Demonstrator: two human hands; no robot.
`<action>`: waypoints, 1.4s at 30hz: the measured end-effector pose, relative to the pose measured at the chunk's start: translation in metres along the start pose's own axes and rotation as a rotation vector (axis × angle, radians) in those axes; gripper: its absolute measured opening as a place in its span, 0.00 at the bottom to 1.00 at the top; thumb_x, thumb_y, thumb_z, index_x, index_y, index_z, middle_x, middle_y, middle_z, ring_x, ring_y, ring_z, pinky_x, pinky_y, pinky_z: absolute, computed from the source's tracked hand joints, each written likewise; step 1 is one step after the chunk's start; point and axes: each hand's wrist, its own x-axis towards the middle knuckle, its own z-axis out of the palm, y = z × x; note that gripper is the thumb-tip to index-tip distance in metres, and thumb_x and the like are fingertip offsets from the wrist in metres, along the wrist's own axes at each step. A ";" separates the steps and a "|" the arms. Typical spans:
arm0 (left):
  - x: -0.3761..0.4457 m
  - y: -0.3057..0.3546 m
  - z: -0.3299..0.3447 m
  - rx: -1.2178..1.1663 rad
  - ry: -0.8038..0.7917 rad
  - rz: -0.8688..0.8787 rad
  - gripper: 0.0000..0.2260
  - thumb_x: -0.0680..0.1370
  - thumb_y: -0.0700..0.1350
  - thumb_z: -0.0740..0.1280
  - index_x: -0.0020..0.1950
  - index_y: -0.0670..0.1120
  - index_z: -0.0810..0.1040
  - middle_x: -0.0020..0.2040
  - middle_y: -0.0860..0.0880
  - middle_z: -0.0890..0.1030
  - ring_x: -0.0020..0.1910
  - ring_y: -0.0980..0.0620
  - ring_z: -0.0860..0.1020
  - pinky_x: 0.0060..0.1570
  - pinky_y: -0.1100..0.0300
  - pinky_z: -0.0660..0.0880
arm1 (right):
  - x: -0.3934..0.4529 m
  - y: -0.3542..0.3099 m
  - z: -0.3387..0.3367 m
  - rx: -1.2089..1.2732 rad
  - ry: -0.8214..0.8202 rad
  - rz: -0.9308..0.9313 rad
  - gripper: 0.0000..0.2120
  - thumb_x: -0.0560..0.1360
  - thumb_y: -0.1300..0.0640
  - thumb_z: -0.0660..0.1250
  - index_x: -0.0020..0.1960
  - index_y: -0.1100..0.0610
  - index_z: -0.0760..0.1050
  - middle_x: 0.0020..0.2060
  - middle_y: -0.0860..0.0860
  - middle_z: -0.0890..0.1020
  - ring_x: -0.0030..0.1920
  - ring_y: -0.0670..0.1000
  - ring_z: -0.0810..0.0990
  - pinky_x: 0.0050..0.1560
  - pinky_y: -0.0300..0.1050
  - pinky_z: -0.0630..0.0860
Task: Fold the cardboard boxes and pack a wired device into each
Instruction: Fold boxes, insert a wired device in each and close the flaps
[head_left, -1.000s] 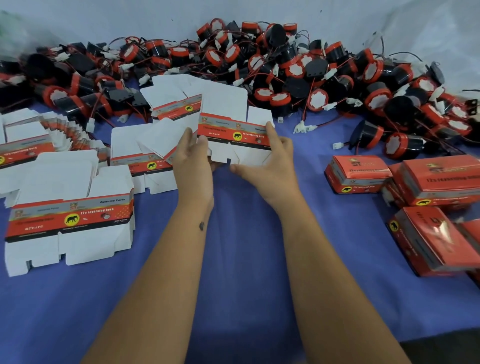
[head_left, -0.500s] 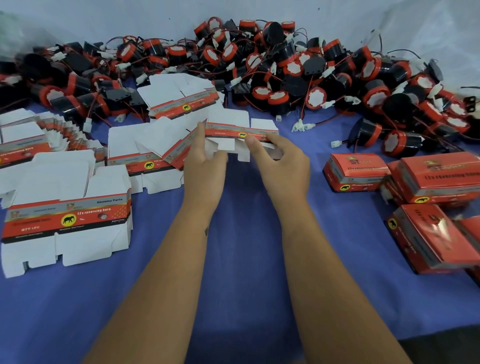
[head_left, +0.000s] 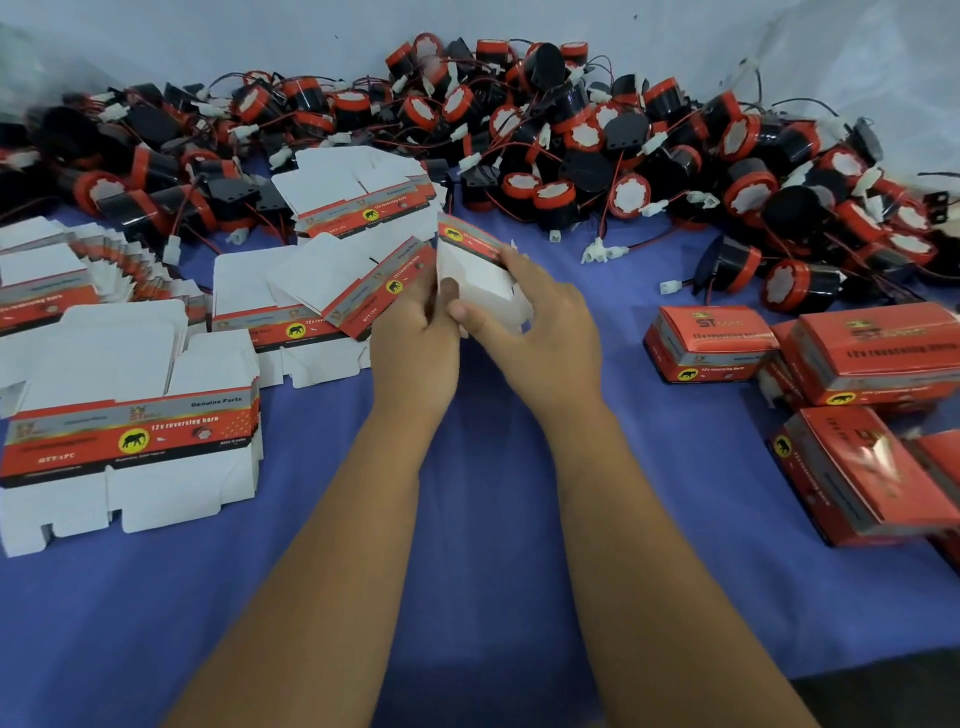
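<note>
Both hands are working one cardboard box just above the blue desk: left hand and right hand are each gripping it, fingers curled round its white panels, with the wired devices piled behind.

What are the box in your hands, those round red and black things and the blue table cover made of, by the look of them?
The box: thin printed card, white and matt inside, creasing flat. The finished boxes look glossy, perhaps a film wrap. The round devices: seemingly moulded plastic, shiny black bodies, red rims. The blue cover: soft matt cloth, faintly wrinkled.
</note>
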 end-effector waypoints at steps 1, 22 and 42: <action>0.001 0.001 -0.001 -0.047 0.022 -0.019 0.16 0.84 0.47 0.58 0.72 0.52 0.72 0.55 0.64 0.78 0.53 0.68 0.77 0.44 0.78 0.70 | 0.000 -0.001 -0.001 0.035 -0.026 -0.011 0.32 0.71 0.35 0.70 0.72 0.44 0.69 0.64 0.42 0.76 0.59 0.50 0.72 0.56 0.49 0.74; -0.001 0.013 -0.003 -0.397 -0.063 -0.105 0.10 0.75 0.48 0.56 0.43 0.47 0.75 0.35 0.58 0.74 0.32 0.62 0.71 0.35 0.70 0.68 | 0.008 0.001 -0.009 0.466 0.145 0.068 0.20 0.74 0.53 0.73 0.65 0.51 0.77 0.54 0.46 0.76 0.49 0.39 0.74 0.51 0.33 0.73; -0.008 0.016 -0.005 -0.261 -0.250 0.197 0.18 0.81 0.58 0.55 0.63 0.48 0.71 0.59 0.49 0.73 0.60 0.55 0.72 0.63 0.56 0.71 | 0.005 -0.016 -0.006 0.695 0.086 0.185 0.10 0.72 0.42 0.68 0.46 0.47 0.73 0.46 0.48 0.82 0.52 0.53 0.79 0.48 0.49 0.78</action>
